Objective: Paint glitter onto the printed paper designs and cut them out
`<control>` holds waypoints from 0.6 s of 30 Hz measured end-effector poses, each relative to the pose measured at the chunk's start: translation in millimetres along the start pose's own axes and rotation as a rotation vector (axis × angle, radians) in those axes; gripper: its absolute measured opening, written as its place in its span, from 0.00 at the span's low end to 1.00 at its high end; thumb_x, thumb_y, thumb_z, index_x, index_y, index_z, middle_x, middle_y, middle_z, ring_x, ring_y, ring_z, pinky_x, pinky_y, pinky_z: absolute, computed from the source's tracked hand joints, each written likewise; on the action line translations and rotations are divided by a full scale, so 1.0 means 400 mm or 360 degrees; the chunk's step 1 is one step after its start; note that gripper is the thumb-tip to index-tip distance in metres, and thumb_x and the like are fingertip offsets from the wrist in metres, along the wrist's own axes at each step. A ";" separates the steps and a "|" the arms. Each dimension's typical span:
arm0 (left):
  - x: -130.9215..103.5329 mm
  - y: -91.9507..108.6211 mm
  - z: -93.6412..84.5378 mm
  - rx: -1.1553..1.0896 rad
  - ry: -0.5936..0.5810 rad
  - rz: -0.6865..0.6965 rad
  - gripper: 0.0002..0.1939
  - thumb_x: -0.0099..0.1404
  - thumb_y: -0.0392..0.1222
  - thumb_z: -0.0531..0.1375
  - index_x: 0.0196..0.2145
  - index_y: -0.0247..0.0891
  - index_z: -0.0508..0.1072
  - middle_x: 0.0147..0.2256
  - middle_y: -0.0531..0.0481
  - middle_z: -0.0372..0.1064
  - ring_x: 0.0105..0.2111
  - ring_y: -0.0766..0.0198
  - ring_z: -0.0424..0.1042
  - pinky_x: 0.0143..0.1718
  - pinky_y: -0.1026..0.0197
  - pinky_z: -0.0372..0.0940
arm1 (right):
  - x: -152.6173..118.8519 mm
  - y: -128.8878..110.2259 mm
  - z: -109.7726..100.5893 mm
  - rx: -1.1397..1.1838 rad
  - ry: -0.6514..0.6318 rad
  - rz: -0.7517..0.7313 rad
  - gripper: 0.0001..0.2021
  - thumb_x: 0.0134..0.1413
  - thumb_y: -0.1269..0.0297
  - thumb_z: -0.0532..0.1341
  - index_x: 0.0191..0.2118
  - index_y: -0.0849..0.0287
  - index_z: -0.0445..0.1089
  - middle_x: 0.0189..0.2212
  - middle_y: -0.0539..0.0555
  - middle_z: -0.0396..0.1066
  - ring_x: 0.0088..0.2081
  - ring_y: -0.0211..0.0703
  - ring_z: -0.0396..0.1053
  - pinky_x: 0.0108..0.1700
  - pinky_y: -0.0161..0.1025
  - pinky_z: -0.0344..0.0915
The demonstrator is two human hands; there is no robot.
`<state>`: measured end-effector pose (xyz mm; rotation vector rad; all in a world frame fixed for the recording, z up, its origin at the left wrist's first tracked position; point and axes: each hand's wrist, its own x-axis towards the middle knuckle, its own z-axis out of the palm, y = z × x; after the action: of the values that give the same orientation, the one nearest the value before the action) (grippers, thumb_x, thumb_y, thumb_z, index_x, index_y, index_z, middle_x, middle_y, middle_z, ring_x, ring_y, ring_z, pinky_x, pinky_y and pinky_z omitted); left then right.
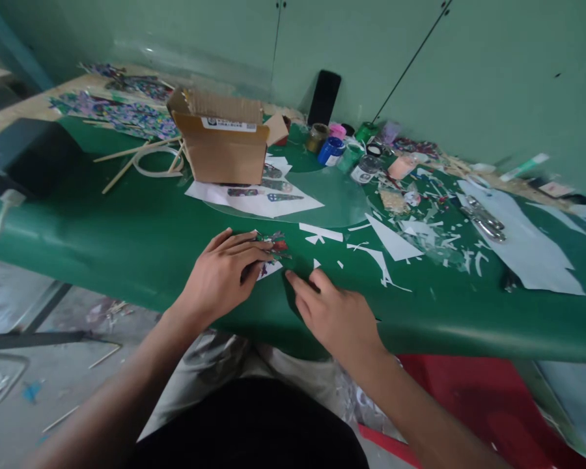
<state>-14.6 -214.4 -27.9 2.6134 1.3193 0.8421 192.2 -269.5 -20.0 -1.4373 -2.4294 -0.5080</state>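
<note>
My left hand [227, 273] lies palm down on the green tabletop, fingers stretched out together over a small patterned paper piece [270, 269]. Dark, silvery and red bits [279, 245] stick out past its fingertips. Just to the right, my right hand [339, 316] rests with its index finger reaching toward that piece and the other fingers curled. A thin dark tip [378, 320] shows behind the right hand; whatever the fingers hold is hidden. White paper offcuts [322, 232] lie in front of both hands.
An open cardboard box [224, 153] stands on white paper [293, 203] with decorated cut pieces. Paint jars [331, 151] and a black phone-like slab [323, 98] are at the back. Metal tools [486, 218] lie on paper at right. A dark grey box [27, 156] sits left.
</note>
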 end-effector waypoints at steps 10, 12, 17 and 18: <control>-0.001 -0.011 -0.003 -0.0002 -0.0019 0.0019 0.12 0.68 0.36 0.54 0.44 0.45 0.75 0.50 0.54 0.75 0.58 0.57 0.67 0.61 0.43 0.58 | 0.014 -0.010 0.024 0.0098 0.0016 0.0041 0.19 0.64 0.67 0.50 0.54 0.54 0.73 0.27 0.50 0.69 0.17 0.32 0.50 0.19 0.36 0.44; 0.000 -0.013 -0.004 0.0004 -0.0042 0.0015 0.12 0.68 0.36 0.54 0.44 0.46 0.75 0.51 0.54 0.75 0.58 0.56 0.67 0.61 0.42 0.58 | 0.015 -0.012 0.021 0.0068 -0.0005 0.0033 0.19 0.64 0.67 0.50 0.54 0.54 0.73 0.27 0.50 0.69 0.17 0.32 0.50 0.19 0.37 0.44; 0.002 -0.013 -0.007 0.0018 -0.0076 0.0006 0.13 0.68 0.35 0.54 0.44 0.47 0.75 0.52 0.56 0.74 0.59 0.57 0.65 0.62 0.42 0.57 | 0.016 -0.017 0.012 -0.0015 -0.0085 0.0024 0.20 0.64 0.67 0.50 0.56 0.55 0.71 0.26 0.51 0.68 0.16 0.31 0.52 0.19 0.38 0.43; 0.001 -0.012 -0.007 0.0022 -0.0078 0.0005 0.13 0.68 0.35 0.54 0.45 0.47 0.75 0.52 0.56 0.74 0.59 0.57 0.65 0.62 0.42 0.57 | 0.017 -0.018 0.011 -0.0024 -0.0096 0.0019 0.20 0.64 0.67 0.50 0.56 0.55 0.71 0.26 0.51 0.68 0.16 0.31 0.52 0.19 0.38 0.43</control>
<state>-19.2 -211.5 -26.9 2.6291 1.3139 0.7671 182.4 -265.4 -22.2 -1.4931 -2.4668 -0.4879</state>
